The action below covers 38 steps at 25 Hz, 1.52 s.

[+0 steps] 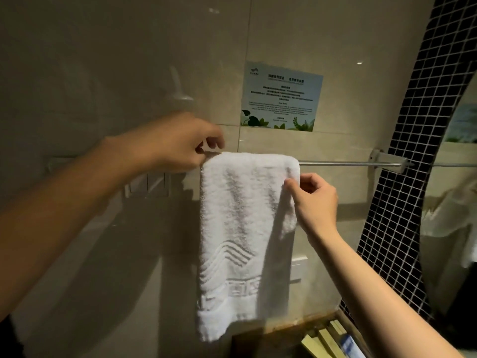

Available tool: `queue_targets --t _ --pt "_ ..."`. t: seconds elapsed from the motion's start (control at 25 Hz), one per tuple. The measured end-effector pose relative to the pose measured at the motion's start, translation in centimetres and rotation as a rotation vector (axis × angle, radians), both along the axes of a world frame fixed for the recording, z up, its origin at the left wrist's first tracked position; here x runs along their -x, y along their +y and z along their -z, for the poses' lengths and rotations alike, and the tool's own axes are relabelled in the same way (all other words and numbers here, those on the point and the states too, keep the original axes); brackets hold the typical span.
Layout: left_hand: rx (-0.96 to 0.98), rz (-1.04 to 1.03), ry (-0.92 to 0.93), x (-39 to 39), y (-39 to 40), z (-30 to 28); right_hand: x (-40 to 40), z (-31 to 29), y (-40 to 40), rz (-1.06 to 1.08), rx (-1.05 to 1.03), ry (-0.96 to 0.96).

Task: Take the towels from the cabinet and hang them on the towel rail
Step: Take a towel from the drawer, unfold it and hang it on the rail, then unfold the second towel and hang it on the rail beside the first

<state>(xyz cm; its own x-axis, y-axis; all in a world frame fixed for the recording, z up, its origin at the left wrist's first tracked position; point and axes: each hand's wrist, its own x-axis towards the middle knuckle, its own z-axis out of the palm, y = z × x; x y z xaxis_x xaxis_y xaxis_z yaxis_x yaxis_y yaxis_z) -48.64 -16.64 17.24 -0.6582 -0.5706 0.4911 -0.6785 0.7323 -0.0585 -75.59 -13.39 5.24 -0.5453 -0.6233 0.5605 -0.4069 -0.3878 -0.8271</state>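
Observation:
A white towel [242, 228] with an embossed wave pattern hangs folded over the metal towel rail [348, 164] on the tiled wall. My left hand [178, 143] pinches the towel's top left corner at the rail. My right hand [313, 197] pinches the towel's right edge just below the rail. The rail's left part is hidden behind the towel and my left hand. No cabinet is in view.
A printed notice [281, 96] is stuck on the wall above the rail. A dark mosaic strip [402, 177] and a mirror [454, 202] stand at the right. A tray with small packets [327, 339] sits below. A white wall plate [299, 267] lies behind the towel.

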Motion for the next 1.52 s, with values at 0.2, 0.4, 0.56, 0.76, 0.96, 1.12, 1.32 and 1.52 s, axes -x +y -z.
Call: queue_targets --t 0.2,0.4,0.56,0.76,0.96,1.12,1.32,1.52 --pt "0.237 0.069 -0.155 -0.9 0.5 3.8 -0.9 1.6 0.1 -0.254 -0.072 -0.056" --pt "0.498 0.157 -0.125 -0.1 -0.2 3.3 -1.4 1.2 -0.6 -0.220 -0.022 -0.113" --pt "0.512 0.142 0.002 0.1 -0.7 0.9 -0.3 -1.0 -0.9 -0.091 0.104 -0.078" --pt "0.307 -0.053 -0.019 0.7 -1.5 0.3 0.2 -1.5 -1.0 -0.006 0.046 -0.048" --pt "0.185 -0.120 0.022 0.3 -0.1 0.4 0.8 -0.1 -0.5 -0.012 -0.006 -0.072" --pt "0.173 -0.073 0.049 0.4 0.5 1.4 0.8 0.8 -0.3 -0.027 -0.006 -0.022" --pt "0.257 -0.084 0.021 0.6 1.0 1.6 0.8 1.1 0.1 0.000 -0.035 0.024" --pt "0.240 -0.089 -0.015 1.3 2.6 1.7 0.9 0.7 1.6 0.031 -0.027 0.081"
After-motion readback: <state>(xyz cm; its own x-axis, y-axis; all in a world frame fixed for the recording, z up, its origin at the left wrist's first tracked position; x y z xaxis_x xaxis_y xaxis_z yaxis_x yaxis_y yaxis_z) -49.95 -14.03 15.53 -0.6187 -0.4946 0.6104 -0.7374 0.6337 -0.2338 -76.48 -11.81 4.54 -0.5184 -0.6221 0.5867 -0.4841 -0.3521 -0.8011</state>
